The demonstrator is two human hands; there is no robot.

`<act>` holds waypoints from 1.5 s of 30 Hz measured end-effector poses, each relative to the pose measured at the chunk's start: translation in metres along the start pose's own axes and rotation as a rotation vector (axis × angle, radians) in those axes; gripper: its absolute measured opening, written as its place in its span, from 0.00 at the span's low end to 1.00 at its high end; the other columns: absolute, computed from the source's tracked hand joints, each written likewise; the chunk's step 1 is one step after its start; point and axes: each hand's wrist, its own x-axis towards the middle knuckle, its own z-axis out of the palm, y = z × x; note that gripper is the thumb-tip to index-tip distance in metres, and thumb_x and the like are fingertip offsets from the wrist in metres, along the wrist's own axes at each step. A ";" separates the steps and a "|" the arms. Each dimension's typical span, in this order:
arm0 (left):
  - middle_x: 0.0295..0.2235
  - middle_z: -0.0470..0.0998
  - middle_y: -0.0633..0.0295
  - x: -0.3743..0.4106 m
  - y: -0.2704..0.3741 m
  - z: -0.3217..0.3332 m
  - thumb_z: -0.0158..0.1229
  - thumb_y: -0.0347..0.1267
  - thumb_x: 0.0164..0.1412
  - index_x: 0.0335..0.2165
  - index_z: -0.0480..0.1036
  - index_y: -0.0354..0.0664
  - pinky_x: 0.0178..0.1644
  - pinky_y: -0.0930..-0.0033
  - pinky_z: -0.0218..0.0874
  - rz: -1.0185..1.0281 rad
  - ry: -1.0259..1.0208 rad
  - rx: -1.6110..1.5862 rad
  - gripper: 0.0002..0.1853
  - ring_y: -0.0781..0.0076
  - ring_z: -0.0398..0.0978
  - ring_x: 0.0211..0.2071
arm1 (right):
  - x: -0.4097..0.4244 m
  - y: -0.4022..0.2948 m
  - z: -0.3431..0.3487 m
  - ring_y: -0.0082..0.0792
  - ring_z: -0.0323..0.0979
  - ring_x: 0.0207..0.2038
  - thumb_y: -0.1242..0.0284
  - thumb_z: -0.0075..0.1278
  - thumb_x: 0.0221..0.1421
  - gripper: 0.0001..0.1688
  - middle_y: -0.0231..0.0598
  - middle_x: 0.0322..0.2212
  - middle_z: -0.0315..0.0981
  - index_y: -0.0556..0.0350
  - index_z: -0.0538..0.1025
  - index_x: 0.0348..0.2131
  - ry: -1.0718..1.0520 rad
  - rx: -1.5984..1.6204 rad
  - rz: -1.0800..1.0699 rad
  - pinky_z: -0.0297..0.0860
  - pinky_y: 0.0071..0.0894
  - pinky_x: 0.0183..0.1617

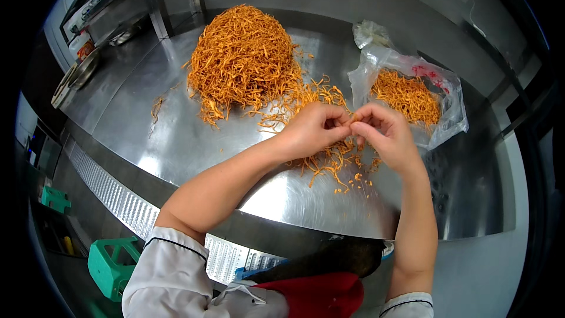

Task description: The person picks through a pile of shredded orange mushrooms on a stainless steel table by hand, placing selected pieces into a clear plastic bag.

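My left hand (315, 130) and my right hand (384, 134) meet at the fingertips over a steel worktop (282, 198), pinching a small orange strand between them. Beneath them lie loose orange, root-like strands (324, 165) with small broken bits beside them. Beyond my left hand rises a large heap of the same orange strands (245, 57), its loose edge spreading towards my hands. To the right, near my right hand, an open clear plastic bag (454, 112) with red print holds more orange strands (408, 97).
A metal pan (84, 70) stands at the worktop's far left, near a white container (81, 46). Steel posts (154, 9) carry a shelf at the back. A green plastic stool (110, 267) is on the floor at lower left, and floor grating (114, 194) runs below the worktop's front edge.
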 end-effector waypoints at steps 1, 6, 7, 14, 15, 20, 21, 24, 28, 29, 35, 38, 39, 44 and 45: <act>0.26 0.75 0.69 0.001 -0.001 -0.001 0.58 0.30 0.59 0.31 0.74 0.36 0.32 0.77 0.62 0.014 0.004 -0.015 0.07 0.85 0.69 0.28 | 0.000 0.000 -0.003 0.17 0.67 0.26 0.78 0.53 0.53 0.09 0.27 0.25 0.71 0.60 0.75 0.36 0.015 0.035 0.018 0.64 0.20 0.29; 0.27 0.75 0.64 0.007 -0.016 -0.004 0.61 0.29 0.55 0.34 0.76 0.37 0.34 0.73 0.63 0.056 0.336 0.351 0.08 0.77 0.72 0.28 | 0.003 0.017 -0.047 0.20 0.68 0.25 0.78 0.53 0.53 0.10 0.32 0.24 0.72 0.60 0.75 0.37 0.609 -0.250 -0.114 0.65 0.23 0.29; 0.27 0.74 0.63 0.007 -0.019 -0.005 0.61 0.29 0.54 0.34 0.76 0.38 0.35 0.71 0.63 0.082 0.340 0.436 0.08 0.74 0.72 0.28 | 0.002 0.018 -0.055 0.21 0.68 0.25 0.78 0.53 0.52 0.10 0.33 0.24 0.73 0.60 0.75 0.37 0.794 -0.517 -0.141 0.65 0.24 0.29; 0.27 0.72 0.60 0.012 -0.029 -0.004 0.63 0.30 0.50 0.31 0.77 0.41 0.39 0.61 0.62 0.286 0.253 0.748 0.07 0.61 0.71 0.33 | 0.001 0.033 -0.053 0.29 0.69 0.23 0.74 0.51 0.52 0.07 0.37 0.23 0.72 0.60 0.75 0.31 0.474 -0.510 0.002 0.66 0.29 0.30; 0.27 0.72 0.60 0.013 -0.032 -0.006 0.64 0.31 0.50 0.30 0.77 0.41 0.40 0.60 0.62 0.294 0.246 0.755 0.07 0.60 0.70 0.34 | 0.000 0.030 -0.048 0.32 0.69 0.24 0.74 0.51 0.51 0.06 0.38 0.22 0.72 0.61 0.75 0.29 0.395 -0.575 0.027 0.66 0.30 0.30; 0.26 0.72 0.62 0.015 -0.033 -0.010 0.64 0.30 0.51 0.27 0.76 0.39 0.36 0.66 0.62 0.222 0.333 0.625 0.06 0.67 0.70 0.30 | -0.009 0.018 -0.039 0.43 0.74 0.29 0.75 0.54 0.46 0.06 0.46 0.22 0.74 0.61 0.76 0.25 0.161 -0.767 0.216 0.67 0.38 0.34; 0.26 0.72 0.63 0.015 -0.031 -0.009 0.63 0.30 0.52 0.27 0.76 0.38 0.34 0.68 0.62 0.186 0.332 0.552 0.06 0.71 0.69 0.28 | -0.011 0.019 -0.040 0.43 0.74 0.29 0.74 0.55 0.46 0.06 0.46 0.22 0.74 0.60 0.76 0.25 0.138 -0.800 0.232 0.67 0.39 0.34; 0.24 0.74 0.68 0.015 -0.022 -0.006 0.61 0.29 0.56 0.28 0.76 0.37 0.30 0.75 0.60 0.053 0.291 0.234 0.05 0.81 0.67 0.24 | -0.012 0.018 -0.042 0.44 0.74 0.29 0.74 0.56 0.44 0.07 0.45 0.22 0.74 0.59 0.77 0.25 0.075 -0.843 0.353 0.67 0.40 0.35; 0.21 0.77 0.63 0.014 -0.018 -0.003 0.60 0.30 0.57 0.27 0.75 0.34 0.27 0.76 0.62 -0.039 0.242 -0.017 0.08 0.82 0.72 0.24 | -0.012 0.033 -0.044 0.34 0.70 0.24 0.74 0.56 0.47 0.06 0.38 0.19 0.72 0.58 0.75 0.26 0.006 -0.867 0.330 0.65 0.35 0.30; 0.22 0.76 0.65 0.012 -0.015 -0.003 0.59 0.31 0.59 0.28 0.75 0.35 0.27 0.78 0.60 -0.085 0.209 -0.027 0.08 0.84 0.70 0.24 | -0.010 0.034 -0.043 0.38 0.71 0.26 0.74 0.55 0.47 0.05 0.40 0.20 0.73 0.58 0.75 0.26 -0.020 -0.863 0.354 0.66 0.37 0.31; 0.23 0.75 0.68 0.007 -0.002 -0.006 0.51 0.32 0.65 0.33 0.75 0.35 0.30 0.83 0.58 -0.247 0.072 -0.385 0.10 0.86 0.67 0.24 | -0.003 0.030 -0.041 0.26 0.65 0.23 0.75 0.54 0.48 0.05 0.32 0.20 0.69 0.57 0.72 0.24 0.013 -0.518 0.152 0.63 0.28 0.28; 0.24 0.75 0.68 0.009 -0.007 -0.005 0.50 0.31 0.65 0.35 0.75 0.36 0.31 0.83 0.59 -0.265 0.040 -0.487 0.10 0.85 0.68 0.24 | 0.001 0.030 -0.034 0.18 0.65 0.27 0.77 0.52 0.53 0.04 0.26 0.25 0.68 0.57 0.71 0.27 0.010 -0.107 0.077 0.62 0.20 0.31; 0.24 0.75 0.68 0.009 -0.008 -0.004 0.50 0.31 0.65 0.35 0.75 0.36 0.31 0.83 0.59 -0.265 0.031 -0.509 0.10 0.85 0.68 0.24 | 0.002 0.029 -0.029 0.16 0.66 0.29 0.78 0.52 0.55 0.03 0.25 0.27 0.68 0.57 0.71 0.29 -0.010 0.039 0.084 0.62 0.17 0.33; 0.26 0.75 0.67 0.008 -0.005 -0.002 0.53 0.30 0.64 0.37 0.72 0.38 0.29 0.83 0.59 -0.276 -0.030 -0.626 0.07 0.85 0.69 0.25 | 0.005 0.016 -0.009 0.17 0.69 0.27 0.77 0.52 0.55 0.05 0.27 0.25 0.69 0.59 0.70 0.29 0.040 0.160 0.063 0.65 0.16 0.31; 0.26 0.75 0.67 0.007 -0.004 -0.001 0.53 0.30 0.63 0.38 0.72 0.38 0.29 0.83 0.59 -0.285 -0.045 -0.655 0.07 0.85 0.69 0.25 | 0.005 0.016 -0.008 0.17 0.69 0.27 0.77 0.52 0.55 0.04 0.27 0.25 0.69 0.59 0.70 0.29 0.053 0.162 0.065 0.65 0.16 0.31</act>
